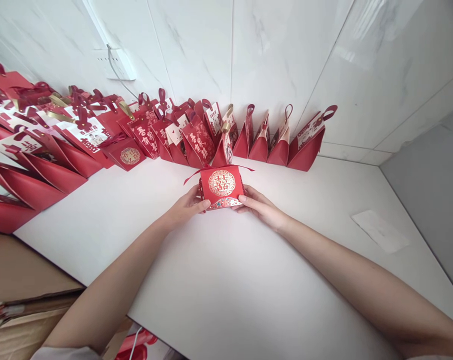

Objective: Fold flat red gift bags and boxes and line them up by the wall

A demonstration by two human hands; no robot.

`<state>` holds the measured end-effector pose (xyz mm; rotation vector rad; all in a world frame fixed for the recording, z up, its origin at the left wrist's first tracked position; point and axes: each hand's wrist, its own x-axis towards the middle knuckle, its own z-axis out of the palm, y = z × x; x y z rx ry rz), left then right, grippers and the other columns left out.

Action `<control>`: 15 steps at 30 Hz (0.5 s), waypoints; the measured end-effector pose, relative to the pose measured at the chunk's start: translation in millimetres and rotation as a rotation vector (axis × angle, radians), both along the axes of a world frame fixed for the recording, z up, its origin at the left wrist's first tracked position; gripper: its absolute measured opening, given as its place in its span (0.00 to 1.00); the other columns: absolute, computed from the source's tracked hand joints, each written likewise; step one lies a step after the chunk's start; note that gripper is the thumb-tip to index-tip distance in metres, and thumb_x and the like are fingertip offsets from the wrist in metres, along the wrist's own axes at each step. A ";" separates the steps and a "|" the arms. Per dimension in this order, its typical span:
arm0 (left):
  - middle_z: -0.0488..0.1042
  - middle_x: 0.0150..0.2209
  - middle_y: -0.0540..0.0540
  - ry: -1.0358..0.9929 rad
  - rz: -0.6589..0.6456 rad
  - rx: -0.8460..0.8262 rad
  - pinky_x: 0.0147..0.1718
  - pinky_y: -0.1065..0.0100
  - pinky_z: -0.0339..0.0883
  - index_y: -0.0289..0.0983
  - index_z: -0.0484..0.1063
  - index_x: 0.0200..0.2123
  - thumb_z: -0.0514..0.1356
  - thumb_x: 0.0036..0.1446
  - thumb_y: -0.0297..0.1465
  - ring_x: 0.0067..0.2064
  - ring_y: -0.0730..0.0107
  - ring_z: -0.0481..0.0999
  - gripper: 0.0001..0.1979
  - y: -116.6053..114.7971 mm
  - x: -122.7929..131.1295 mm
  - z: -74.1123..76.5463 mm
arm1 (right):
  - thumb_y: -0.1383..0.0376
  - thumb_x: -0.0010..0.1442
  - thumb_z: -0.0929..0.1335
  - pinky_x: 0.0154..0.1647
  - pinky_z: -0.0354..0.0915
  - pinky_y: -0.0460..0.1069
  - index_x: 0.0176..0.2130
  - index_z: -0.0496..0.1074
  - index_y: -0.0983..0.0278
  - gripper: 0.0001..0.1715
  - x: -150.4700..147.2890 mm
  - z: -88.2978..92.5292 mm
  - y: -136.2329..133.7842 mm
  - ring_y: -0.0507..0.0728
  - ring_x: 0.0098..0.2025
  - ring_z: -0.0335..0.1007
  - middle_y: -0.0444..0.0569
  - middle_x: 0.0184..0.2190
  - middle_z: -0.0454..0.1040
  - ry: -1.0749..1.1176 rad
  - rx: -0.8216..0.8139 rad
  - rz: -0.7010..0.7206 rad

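Between both hands is a small red gift box with a round gold double-happiness emblem, a patterned lower edge and a dark red ribbon trailing out at its back. My left hand grips its left side, thumb on the front corner. On the opposite side my right hand holds it, thumb on the front and fingers tucked beneath. Just behind the held box stand several red gift bags with ribbon loops, among them a red floral one with gold characters.
More red gift bags crowd the left side of the white table; others line the wall. A white paper lies at right. A cardboard box stands at lower left. A wall socket has a cable.
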<state>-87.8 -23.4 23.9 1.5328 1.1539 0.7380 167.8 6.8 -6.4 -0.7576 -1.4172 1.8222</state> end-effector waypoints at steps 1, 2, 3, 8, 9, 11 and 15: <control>0.63 0.60 0.35 -0.001 -0.004 0.003 0.44 0.59 0.69 0.40 0.52 0.66 0.60 0.56 0.51 0.51 0.54 0.70 0.41 0.5 -0.7 -0.8 | 0.49 0.59 0.71 0.45 0.69 0.51 0.58 0.64 0.59 0.33 -0.1 -0.1 0.1 0.56 0.45 0.74 0.50 0.52 0.72 0.001 0.001 0.001; 0.63 0.60 0.35 -0.001 -0.007 0.006 0.44 0.59 0.69 0.40 0.51 0.66 0.60 0.56 0.51 0.52 0.54 0.70 0.41 0.8 -1.1 -1.5 | 0.49 0.59 0.71 0.45 0.69 0.51 0.58 0.64 0.58 0.33 -0.1 -0.3 0.2 0.56 0.45 0.74 0.50 0.52 0.72 0.003 0.003 0.001; 0.62 0.61 0.35 -0.002 -0.010 0.009 0.43 0.59 0.69 0.41 0.51 0.66 0.60 0.56 0.51 0.52 0.54 0.70 0.41 1.1 -1.3 -1.8 | 0.49 0.58 0.71 0.45 0.69 0.51 0.58 0.64 0.58 0.33 -0.1 -0.6 0.4 0.56 0.45 0.74 0.50 0.52 0.72 0.003 0.003 0.000; 0.59 0.65 0.35 -0.003 0.008 -0.001 0.44 0.59 0.69 0.41 0.51 0.66 0.61 0.55 0.52 0.53 0.52 0.70 0.42 0.3 1.0 0.3 | 0.49 0.58 0.72 0.46 0.69 0.51 0.56 0.64 0.59 0.32 0.2 -1.8 0.9 0.56 0.45 0.74 0.50 0.50 0.73 -0.001 -0.006 -0.006; 0.59 0.65 0.35 -0.004 0.011 -0.002 0.44 0.59 0.69 0.40 0.52 0.66 0.61 0.55 0.52 0.54 0.52 0.70 0.42 0.0 1.5 0.9 | 0.49 0.58 0.72 0.46 0.69 0.51 0.56 0.64 0.59 0.33 0.3 -1.8 1.0 0.56 0.45 0.74 0.50 0.50 0.73 -0.001 -0.006 -0.004; 0.61 0.64 0.35 -0.008 0.011 0.003 0.43 0.59 0.69 0.40 0.53 0.66 0.61 0.55 0.51 0.54 0.51 0.70 0.41 -0.4 2.3 1.8 | 0.49 0.58 0.72 0.45 0.69 0.50 0.57 0.63 0.60 0.33 0.4 -2.0 1.1 0.56 0.44 0.74 0.50 0.50 0.73 0.001 -0.001 -0.001; 0.61 0.64 0.35 -0.010 0.018 0.012 0.43 0.58 0.69 0.41 0.54 0.65 0.62 0.55 0.51 0.54 0.50 0.70 0.41 -0.6 2.6 1.9 | 0.50 0.59 0.71 0.45 0.69 0.50 0.58 0.63 0.59 0.34 1.0 -2.4 1.6 0.55 0.45 0.74 0.50 0.49 0.73 0.005 0.000 0.005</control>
